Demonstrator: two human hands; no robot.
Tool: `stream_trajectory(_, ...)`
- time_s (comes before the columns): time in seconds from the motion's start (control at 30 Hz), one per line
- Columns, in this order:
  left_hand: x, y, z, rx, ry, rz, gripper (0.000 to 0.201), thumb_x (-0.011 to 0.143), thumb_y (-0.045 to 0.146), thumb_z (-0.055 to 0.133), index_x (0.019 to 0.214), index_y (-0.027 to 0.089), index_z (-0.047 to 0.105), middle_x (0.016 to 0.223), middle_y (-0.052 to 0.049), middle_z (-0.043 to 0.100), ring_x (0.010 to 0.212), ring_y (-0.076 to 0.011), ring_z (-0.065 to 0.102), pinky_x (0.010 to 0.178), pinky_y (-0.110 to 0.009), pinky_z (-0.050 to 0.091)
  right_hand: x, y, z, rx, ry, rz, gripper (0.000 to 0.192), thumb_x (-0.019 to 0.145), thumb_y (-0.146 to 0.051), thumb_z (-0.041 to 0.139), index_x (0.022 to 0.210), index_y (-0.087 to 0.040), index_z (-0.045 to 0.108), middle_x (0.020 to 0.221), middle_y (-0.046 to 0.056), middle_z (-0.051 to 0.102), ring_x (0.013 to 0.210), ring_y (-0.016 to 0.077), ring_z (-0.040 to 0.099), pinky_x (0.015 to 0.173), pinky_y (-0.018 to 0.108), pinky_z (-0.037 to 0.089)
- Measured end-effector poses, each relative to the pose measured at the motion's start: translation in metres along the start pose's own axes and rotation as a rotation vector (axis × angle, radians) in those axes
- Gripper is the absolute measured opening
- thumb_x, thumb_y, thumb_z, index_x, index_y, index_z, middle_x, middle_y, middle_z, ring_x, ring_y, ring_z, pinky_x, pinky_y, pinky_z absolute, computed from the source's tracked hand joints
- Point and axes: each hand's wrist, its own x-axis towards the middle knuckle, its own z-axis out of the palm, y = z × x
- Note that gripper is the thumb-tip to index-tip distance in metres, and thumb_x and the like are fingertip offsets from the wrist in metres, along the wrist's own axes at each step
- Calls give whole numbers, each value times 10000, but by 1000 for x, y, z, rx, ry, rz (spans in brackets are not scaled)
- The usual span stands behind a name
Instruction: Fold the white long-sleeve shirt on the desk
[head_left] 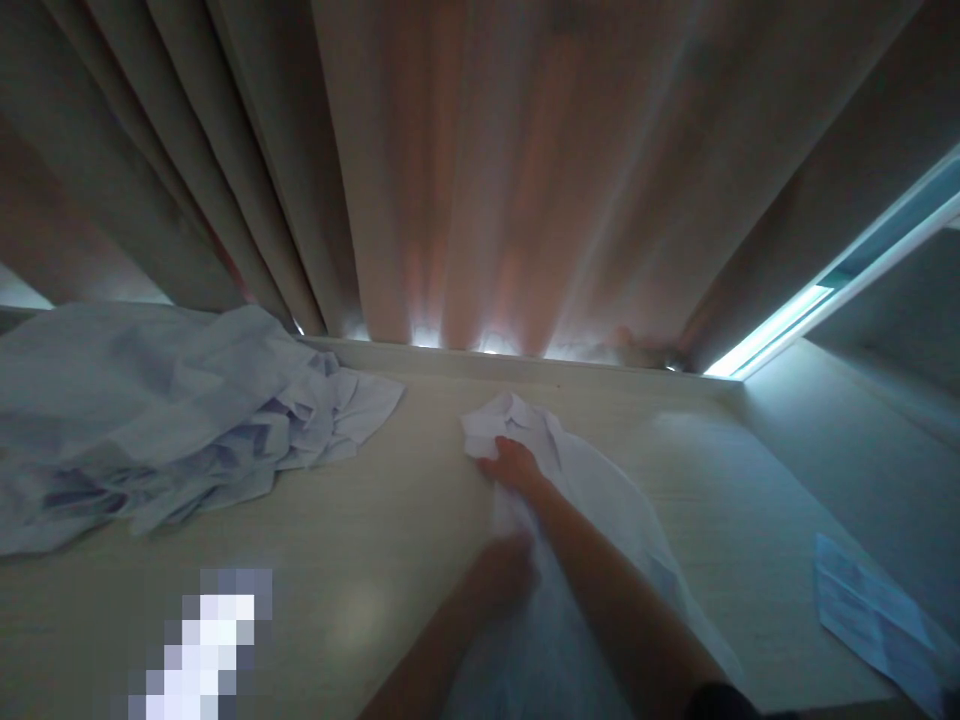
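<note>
1. Head view shows a light wooden table (360, 560) in a dim room, with a long curtain (480, 170) that hangs behind its far edge.
2. A white shirt (592, 490) lies on the table, a little right of the middle, and it reaches from the far part of the table toward the person.
3. The right hand (514, 465) rests on the far end of the shirt, near the folded collar part. Its fingers look bent and pressed down into the cloth, but blur hides whether they pinch it.
4. The left hand (502, 570) is on the nearer part of the same shirt, just beside the right forearm. This hand is very blurred, so I cannot tell if its fingers are spread or closed on the cloth.
5. A pile of crumpled pale clothes (150, 420) lies on the left side of the table, well apart from both hands.
6. A printed paper sheet (870, 610) lies flat near the right edge of the table.
7. A bright strip of the window frame (825, 290) shows at the right, beside the curtain.
8. A pixelated patch covers something at the lower left of the table.
</note>
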Motion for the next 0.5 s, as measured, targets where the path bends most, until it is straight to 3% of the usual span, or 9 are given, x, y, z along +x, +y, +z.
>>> stream_trajectory(0.1,9,0,-2,-111,-40,47,247,754,371,548,881,198,670,934,-41,703,886,-187,622,865,-308,457,2,-4,8,-72,9,13,494,835,-467,504,1185,-119,501,1119,193,598,1077,310,539,894,427,384)
stream_trajectory(0.23,21,-26,-37,-209,90,-45,359,813,455,474,824,140,647,694,-46,664,645,-149,614,675,-314,504,-5,1,3,-129,8,-37,331,897,-336,410,1097,-133,578,1098,178,612,1069,296,542,890,429,383)
stream_trajectory(0.4,34,-56,-98,-276,311,-114,434,859,496,422,971,110,586,747,-51,635,630,-121,592,616,-304,503,-32,-4,-22,-126,-41,-225,333,931,-339,370,1140,-199,588,1192,90,601,1104,212,532,932,332,375)
stream_trajectory(0.5,44,-54,-117,-264,371,-89,452,842,494,470,1076,116,558,877,-80,646,763,-151,614,714,-347,513,-64,-13,-49,-25,-177,-485,332,941,-362,366,1104,-219,617,1144,41,639,1064,173,555,949,291,370)
